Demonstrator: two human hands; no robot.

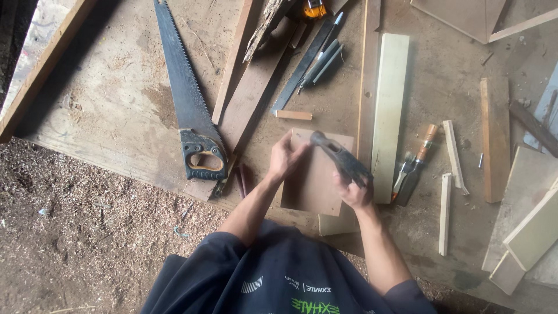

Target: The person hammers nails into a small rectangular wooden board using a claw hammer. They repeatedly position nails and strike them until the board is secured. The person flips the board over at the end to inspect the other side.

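My left hand [285,158] rests on the left edge of a square brown board [317,180] lying on the workbench, fingers pinched near its top left corner. My right hand [351,191] is closed around the handle of a hammer [337,154], whose dark head sits over the board's upper middle. Whether a nail is under my left fingers is too small to tell.
A hand saw [189,99] lies to the left, with long wooden strips [253,87] beside it. A pale plank [388,113] and a chisel [415,166] lie to the right. Thin slats [452,154] and wood offcuts [532,232] crowd the right side. Sawdust covers the ground [87,227].
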